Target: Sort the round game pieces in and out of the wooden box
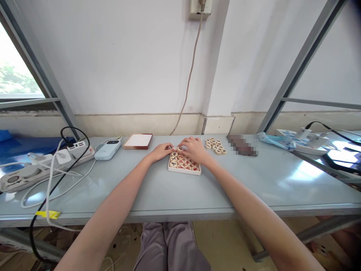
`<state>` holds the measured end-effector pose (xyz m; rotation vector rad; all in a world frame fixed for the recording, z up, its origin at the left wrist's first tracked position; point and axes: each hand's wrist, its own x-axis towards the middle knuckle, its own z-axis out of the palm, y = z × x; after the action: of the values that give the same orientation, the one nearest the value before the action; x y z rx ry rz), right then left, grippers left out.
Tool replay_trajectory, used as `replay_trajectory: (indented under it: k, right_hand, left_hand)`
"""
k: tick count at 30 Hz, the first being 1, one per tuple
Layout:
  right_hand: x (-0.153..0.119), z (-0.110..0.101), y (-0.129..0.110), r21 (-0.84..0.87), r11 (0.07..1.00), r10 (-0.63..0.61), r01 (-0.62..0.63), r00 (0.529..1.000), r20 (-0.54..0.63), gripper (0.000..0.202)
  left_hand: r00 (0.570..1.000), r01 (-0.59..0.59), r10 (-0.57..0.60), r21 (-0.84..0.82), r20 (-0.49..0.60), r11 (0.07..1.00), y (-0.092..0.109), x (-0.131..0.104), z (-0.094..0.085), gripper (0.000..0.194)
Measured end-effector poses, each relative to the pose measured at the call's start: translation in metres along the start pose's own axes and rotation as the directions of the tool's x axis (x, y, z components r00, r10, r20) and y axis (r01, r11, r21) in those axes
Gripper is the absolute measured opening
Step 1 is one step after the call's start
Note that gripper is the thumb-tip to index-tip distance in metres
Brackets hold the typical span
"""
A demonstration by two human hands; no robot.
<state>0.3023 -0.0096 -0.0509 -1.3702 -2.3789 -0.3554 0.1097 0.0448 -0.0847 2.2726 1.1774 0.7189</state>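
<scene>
Working both hands at one white box (pixel 184 171), mid-table, slightly tilted to the edge. Left hand (pixel 160 152): 1, at the box's far left corner, thumb and forefinger close together by the far pieces; can't tell if it's gripping one. Right hand (pixel 194 149): 1, curled over the far right part, fingers bent down, its palm side hidden; can't tell if anything is in it.

Boxed pieces (pixel 187 163): round, pale, red and dark characters face up. Near row counts 4, next row 4; farther rows partly under the right hand, total unreadable. Loose pieces (pixel 216 144): one cluster, roughly ten, right of the box and apart from it, dark characters; edges crowd, exact count unclear.

Left of the box: 1 red-edged white tray (pixel 138 141), then 1 pale blue power bank (pixel 108 150), then 1 power strip (pixel 18 178) at far left. Right of the loose cluster: 1 dark brown item (pixel 241 146), pixelated, then 1 light blue plastic bag (pixel 277 141). All on 1 grey table (pixel 158 190).
</scene>
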Motion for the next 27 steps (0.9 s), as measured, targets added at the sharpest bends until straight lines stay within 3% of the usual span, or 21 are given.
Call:
replay_trajectory:
  k: [5,9,11,14,19,21,24,27]
  right_hand:
    - [-0.004,-0.013,0.033,-0.017,0.968,0.250,-0.250,0.968,0.008,0.022]
    - [-0.010,-0.015,0.059,-0.137,0.900,0.432,-0.413,0.887,0.162,0.021]
    - [-0.014,-0.015,0.065,-0.231,0.885,0.449,-0.404,0.871,0.199,0.021]
    - [-0.017,-0.015,0.067,-0.359,0.880,0.404,-0.312,0.888,0.219,0.023]
    - [-0.019,-0.021,0.063,-0.393,0.893,0.328,-0.218,0.914,0.239,0.027]
    - [-0.016,-0.024,0.058,-0.298,0.929,0.286,-0.218,0.936,0.206,0.030]
    - [-0.010,-0.027,0.037,0.069,0.984,0.150,-0.164,0.972,0.181,0.032]
    - [-0.005,-0.024,0.005,0.448,0.894,-0.116,-0.001,0.966,0.233,0.032]
  left_hand:
    - [1.000,0.006,-0.006,0.020,-0.009,1.000,0.003,-0.002,-0.001,0.030]
    - [1.000,0.008,-0.008,0.009,0.003,1.000,0.002,-0.002,-0.001,0.030]
    - [1.000,0.006,-0.006,0.003,0.005,1.000,0.002,-0.002,-0.001,0.030]
    - [1.000,0.014,-0.014,-0.002,0.006,1.000,0.002,-0.002,-0.001,0.030]
    - [1.000,0.017,-0.017,-0.019,0.010,1.000,0.003,-0.003,-0.001,0.030]
    - [1.000,0.025,-0.025,-0.013,0.008,1.000,0.003,-0.003,-0.001,0.030]
    - [1.000,0.026,-0.026,0.002,-0.005,1.000,0.003,-0.002,0.000,0.030]
    - [1.000,0.009,-0.009,-0.001,0.002,1.000,0.002,-0.002,0.000,0.032]
